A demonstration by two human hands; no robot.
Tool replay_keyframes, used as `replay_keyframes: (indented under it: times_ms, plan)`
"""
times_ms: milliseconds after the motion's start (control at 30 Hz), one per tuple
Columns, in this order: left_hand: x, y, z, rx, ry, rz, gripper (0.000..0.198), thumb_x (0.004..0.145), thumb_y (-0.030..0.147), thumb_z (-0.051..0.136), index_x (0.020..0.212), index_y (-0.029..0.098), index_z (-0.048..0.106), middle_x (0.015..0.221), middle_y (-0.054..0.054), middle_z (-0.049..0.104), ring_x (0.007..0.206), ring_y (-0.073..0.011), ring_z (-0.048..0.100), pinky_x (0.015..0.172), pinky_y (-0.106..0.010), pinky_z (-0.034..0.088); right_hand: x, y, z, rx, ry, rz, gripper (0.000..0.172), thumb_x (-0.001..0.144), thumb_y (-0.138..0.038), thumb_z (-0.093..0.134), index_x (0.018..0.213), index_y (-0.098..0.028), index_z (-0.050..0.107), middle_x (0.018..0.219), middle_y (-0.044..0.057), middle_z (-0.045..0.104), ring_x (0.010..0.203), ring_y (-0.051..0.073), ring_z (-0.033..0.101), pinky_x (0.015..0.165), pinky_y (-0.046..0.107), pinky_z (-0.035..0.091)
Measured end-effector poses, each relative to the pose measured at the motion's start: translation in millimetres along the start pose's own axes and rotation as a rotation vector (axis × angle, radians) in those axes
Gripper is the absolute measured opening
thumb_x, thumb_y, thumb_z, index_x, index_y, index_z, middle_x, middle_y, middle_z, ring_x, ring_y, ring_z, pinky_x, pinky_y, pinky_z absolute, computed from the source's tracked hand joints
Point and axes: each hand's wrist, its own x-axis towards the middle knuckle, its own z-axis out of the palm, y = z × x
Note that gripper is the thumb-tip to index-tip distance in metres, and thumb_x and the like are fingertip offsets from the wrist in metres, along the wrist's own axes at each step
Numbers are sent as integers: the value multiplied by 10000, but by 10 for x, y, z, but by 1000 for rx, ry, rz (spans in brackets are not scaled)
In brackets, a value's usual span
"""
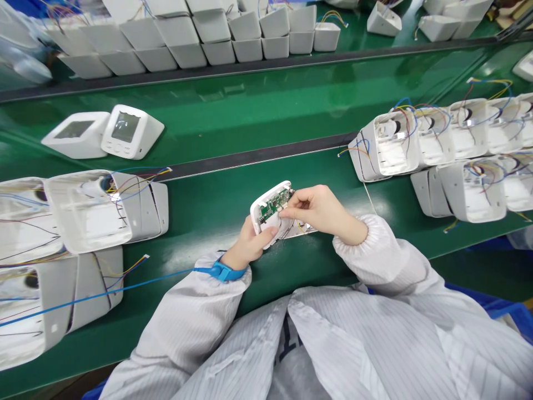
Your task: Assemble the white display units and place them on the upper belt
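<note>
My left hand grips the lower left edge of a white plastic housing, its thumb across the front. A green circuit board sits inside the housing, facing up. My right hand pinches at the board's right side with thumb and forefinger; a small white connector seems to be between the fingertips, partly hidden. Thin wires run below the fingers toward a white part that lies behind the right hand. A blue wrist strap with a cord is on my left wrist.
Open white housings with coloured wires stand at the left and right. Two finished-looking units with screens lie at back left. A dark strip crosses the green bench. Rows of white housings fill the upper shelf.
</note>
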Motion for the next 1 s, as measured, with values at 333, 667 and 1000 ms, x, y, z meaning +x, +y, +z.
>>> replay_keyframes:
  times_ms: [333,667,1000]
  plan:
    - [4,25,32,-28,60,-49,582,724,445,788,1229,185,665,1161,-89,713,1184,-341,618,1084,-496,459,-142,-30,109,-441,193,-220,208,934,-294,591,788,-182,688,727,-5,705,661,124,611,663,265,422]
    - [-36,81,61,-167,72,-142,617,694,398,794,1250,177,643,1198,-92,704,1179,-340,625,1105,-493,442,63,274,83,-484,295,-598,497,965,-549,495,1339,-226,554,1307,114,628,1212,242,596,1013,423,510]
    - [-44,84,89,-274,98,-198,604,662,399,812,1200,175,656,1146,-86,726,1056,-322,687,976,-461,549,38,227,119,-521,300,-579,454,984,-476,507,1284,-150,608,1222,134,681,1029,206,668,890,350,534]
